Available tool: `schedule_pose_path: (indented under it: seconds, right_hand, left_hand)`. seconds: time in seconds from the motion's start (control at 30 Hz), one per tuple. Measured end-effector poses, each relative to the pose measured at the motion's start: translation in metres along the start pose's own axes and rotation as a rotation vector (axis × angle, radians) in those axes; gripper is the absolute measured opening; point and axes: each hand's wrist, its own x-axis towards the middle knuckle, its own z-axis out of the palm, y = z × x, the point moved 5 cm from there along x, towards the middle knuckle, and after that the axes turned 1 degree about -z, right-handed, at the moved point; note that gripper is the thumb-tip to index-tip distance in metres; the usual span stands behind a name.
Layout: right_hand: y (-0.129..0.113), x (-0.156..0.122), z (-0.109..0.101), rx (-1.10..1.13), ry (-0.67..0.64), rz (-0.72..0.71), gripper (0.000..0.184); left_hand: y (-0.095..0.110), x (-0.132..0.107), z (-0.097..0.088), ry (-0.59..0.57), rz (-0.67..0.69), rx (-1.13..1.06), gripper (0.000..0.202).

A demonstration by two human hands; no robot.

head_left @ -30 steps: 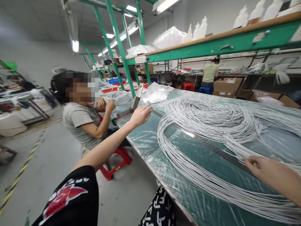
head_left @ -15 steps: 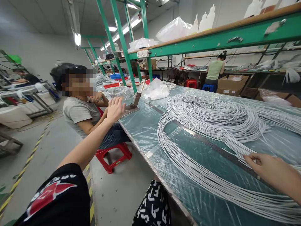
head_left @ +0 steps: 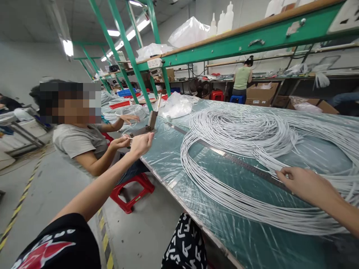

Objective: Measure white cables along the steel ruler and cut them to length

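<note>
Wire coil [head_left: 238, 130] lay on worktop [head_left: 168, 157], fwd-L of R hand [head_left: 305, 183], the nearer one; strands [head_left: 263, 157] ran diag. twd its close-set thumb & forefinger, pinch unclear. L hand [head_left: 142, 144] was curled, well apart, nr co-worker's hand [head_left: 120, 142]; can't tell grip.

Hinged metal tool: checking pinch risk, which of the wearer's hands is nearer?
Left hand, just this side of the hinged tool; the right hand is well away, beside the white cables.

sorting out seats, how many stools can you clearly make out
3: the near red stool under the seated co-worker, the far red stool beside the fan, and a blue stool by the cardboard box. Others may be hidden; a red patch behind the co-worker is unclear.
</note>
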Motion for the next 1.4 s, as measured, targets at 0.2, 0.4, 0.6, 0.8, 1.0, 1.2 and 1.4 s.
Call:
schedule_pose_path:
  seconds: [0.2,0.4,0.6,0.8,1.0,1.2,1.4]
  right_hand:
    - [-0.006,-0.007,-0.02,-0.031,0.151,0.036,0.034]
    - [0.007,-0.002,-0.034,0.033,0.231,0.078,0.03]
    - [0.006,-0.001,-0.038,0.015,0.254,0.041,0.028]
    - [0.01,0.008,-0.037,0.028,0.26,0.025,0.028]
    - [0.01,0.008,-0.037,0.061,0.266,0.013,0.027]
    - [0.009,0.006,-0.038,0.069,0.251,-0.01,0.028]
    - [0.007,0.007,-0.038,0.062,0.258,-0.006,0.026]
  left_hand:
    - [0.203,-0.042,-0.009,-0.08,0.724,-0.486,0.027]
    - [0.372,-0.126,-0.022,-0.15,1.233,-0.891,0.022]
    - [0.445,-0.18,-0.043,-0.218,1.304,-1.01,0.022]
    - [0.452,-0.197,-0.051,-0.152,1.255,-1.044,0.019]
    - [0.456,-0.193,-0.049,-0.15,1.232,-1.031,0.02]
    - [0.458,-0.195,-0.047,-0.195,1.233,-1.006,0.021]
    - [0.46,-0.199,-0.048,-0.21,1.226,-0.949,0.021]
